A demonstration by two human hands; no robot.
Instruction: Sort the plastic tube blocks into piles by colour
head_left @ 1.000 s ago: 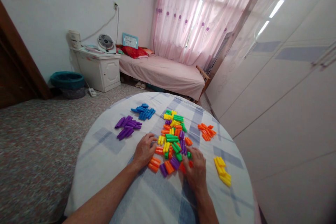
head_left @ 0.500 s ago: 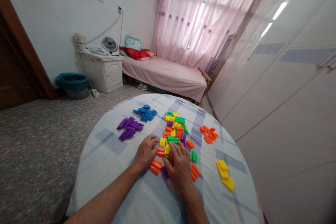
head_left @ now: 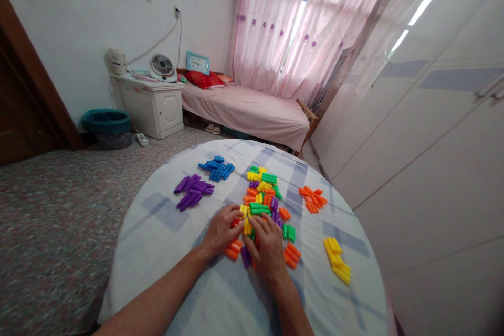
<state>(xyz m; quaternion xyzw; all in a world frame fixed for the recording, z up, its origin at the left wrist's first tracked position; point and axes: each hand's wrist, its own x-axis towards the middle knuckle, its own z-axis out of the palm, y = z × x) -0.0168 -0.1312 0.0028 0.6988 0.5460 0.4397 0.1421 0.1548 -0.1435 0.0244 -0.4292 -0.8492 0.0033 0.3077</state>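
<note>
A mixed pile of short plastic pieces in green, yellow, orange and purple (head_left: 260, 209) runs up the middle of the round table (head_left: 157, 262). At the pile's left side is my left hand (head_left: 222, 229), its fingers stretched over a red-orange piece (head_left: 237, 221) and close to the yellow ones. My right hand (head_left: 268, 247) rests over the near part of the pile, fingers apart and bent downward, thumb towards the left. Its palm hides some pieces. Orange pieces (head_left: 233, 250) and a purple piece (head_left: 245, 256) lie by the hands.
Single-colour groups lie around the pile: blue (head_left: 216, 168) and purple (head_left: 193, 191) at left, orange (head_left: 313, 199) and yellow (head_left: 337, 261) at right. Green (head_left: 289, 232) and orange pieces (head_left: 292, 255) sit just right of my right hand. A bed (head_left: 244, 107) stands beyond the table.
My left hand has shifted right, its fingers now covering part of the red-orange and yellow pieces. My right hand has drawn slightly left, with its fingers bent more.
</note>
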